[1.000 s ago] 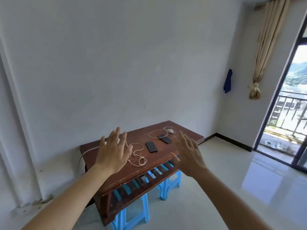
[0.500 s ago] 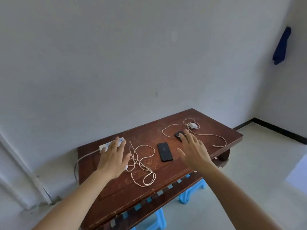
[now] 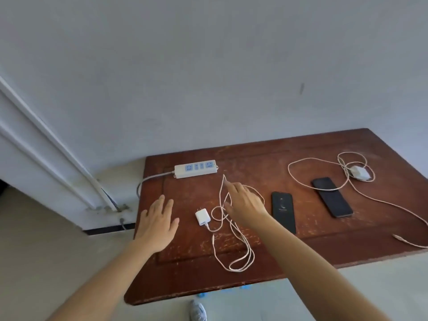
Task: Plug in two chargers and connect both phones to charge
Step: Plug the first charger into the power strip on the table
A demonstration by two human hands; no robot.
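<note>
Charger (image 3: 202,216) prongs point toward power strip (image 3: 196,168).

The worktop (image 3: 266,158) is standing against the wall (image 3: 208,66), its dark brown top showing pale scratches and a worn near edge. The wall is rising plain and grey-white behind the worktop, bearing a small dark mark (image 3: 301,88) above the worktop's right half. White pipes (image 3: 46,140) are running diagonally down the wall to the left of the worktop, ending near the floor (image 3: 46,251). The pale floor is spreading left of and below the worktop. A shoe (image 3: 198,311) is showing just below the worktop's near edge, with bits of something blue (image 3: 231,290) peeking out under that edge.
</note>
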